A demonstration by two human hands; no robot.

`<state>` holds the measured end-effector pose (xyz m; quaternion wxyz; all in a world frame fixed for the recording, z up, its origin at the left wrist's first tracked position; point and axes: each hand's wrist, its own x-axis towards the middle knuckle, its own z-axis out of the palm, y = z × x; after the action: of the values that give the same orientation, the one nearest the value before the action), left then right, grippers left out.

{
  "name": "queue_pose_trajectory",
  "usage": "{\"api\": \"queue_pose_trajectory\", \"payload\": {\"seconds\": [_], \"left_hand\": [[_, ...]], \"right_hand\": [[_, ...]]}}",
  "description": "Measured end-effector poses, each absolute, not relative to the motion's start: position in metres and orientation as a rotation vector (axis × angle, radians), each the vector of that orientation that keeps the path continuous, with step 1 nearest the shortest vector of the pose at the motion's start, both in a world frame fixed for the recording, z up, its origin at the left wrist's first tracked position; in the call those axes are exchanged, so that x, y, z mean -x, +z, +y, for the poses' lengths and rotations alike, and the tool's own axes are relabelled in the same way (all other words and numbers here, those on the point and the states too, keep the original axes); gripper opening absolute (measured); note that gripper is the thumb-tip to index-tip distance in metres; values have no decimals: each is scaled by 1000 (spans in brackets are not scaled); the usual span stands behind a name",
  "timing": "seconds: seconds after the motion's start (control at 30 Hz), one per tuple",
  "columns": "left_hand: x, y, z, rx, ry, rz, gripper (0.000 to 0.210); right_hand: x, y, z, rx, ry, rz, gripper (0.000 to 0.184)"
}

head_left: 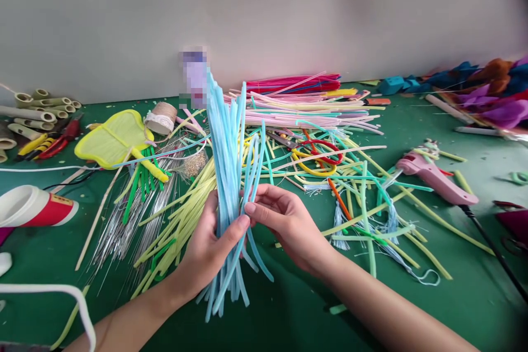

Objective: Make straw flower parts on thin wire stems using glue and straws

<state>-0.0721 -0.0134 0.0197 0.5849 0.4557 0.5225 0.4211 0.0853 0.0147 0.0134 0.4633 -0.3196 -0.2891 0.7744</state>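
A thick bundle of light-blue pipe cleaners [226, 165] stands nearly upright at the centre, its lower ends fanning out above the green table. My left hand [216, 239] is wrapped round its middle, thumb across the front. At the bundle's right side, my right hand [284, 217] pinches a few of the blue stems, which splay a little apart from the rest. Behind my left hand lie loose yellow-green pipe cleaners [185, 217]. Part of the bundle is hidden by my left fingers and thumb.
A pink glue gun [437, 176] with a black cord lies at right. Yellow-handled scissors [309, 165] rest among scattered stems. To the left are a yellow leaf-shaped piece [115, 137], metal wires [127, 231], a paper cup [49, 206] and pliers [58, 140]. Pink pipe cleaners [305, 113] are piled behind.
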Motion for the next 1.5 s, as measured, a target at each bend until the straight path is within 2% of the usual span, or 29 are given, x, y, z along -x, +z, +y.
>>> {"api": "queue_pose_trajectory", "payload": {"seconds": [0.1,0.27,0.4,0.6,0.8,1.03,1.23,1.5], "left_hand": [[72,20,-14,-1071,923,1195,44],[70,19,-15,-1003,966,1183,31],[71,17,-14,-1009,987,1192,31],[72,16,-10,-957,1102,1162,18],[78,24,-4,-798,1146,1020,33],[87,27,5,-593,1030,903,14],[86,25,5,-527,993,785,14],[88,19,6,-621,997,790,18]], "right_hand": [[-86,13,14,784,1908,-715,32],[-89,11,15,795,1884,-786,33],[-91,11,15,776,1907,-813,33],[-93,16,14,731,1969,-783,34],[-93,14,14,634,1988,-808,34],[-90,8,12,503,2132,-878,42],[-86,5,8,457,2247,-965,33],[-86,8,7,548,2101,-1005,32]]}}
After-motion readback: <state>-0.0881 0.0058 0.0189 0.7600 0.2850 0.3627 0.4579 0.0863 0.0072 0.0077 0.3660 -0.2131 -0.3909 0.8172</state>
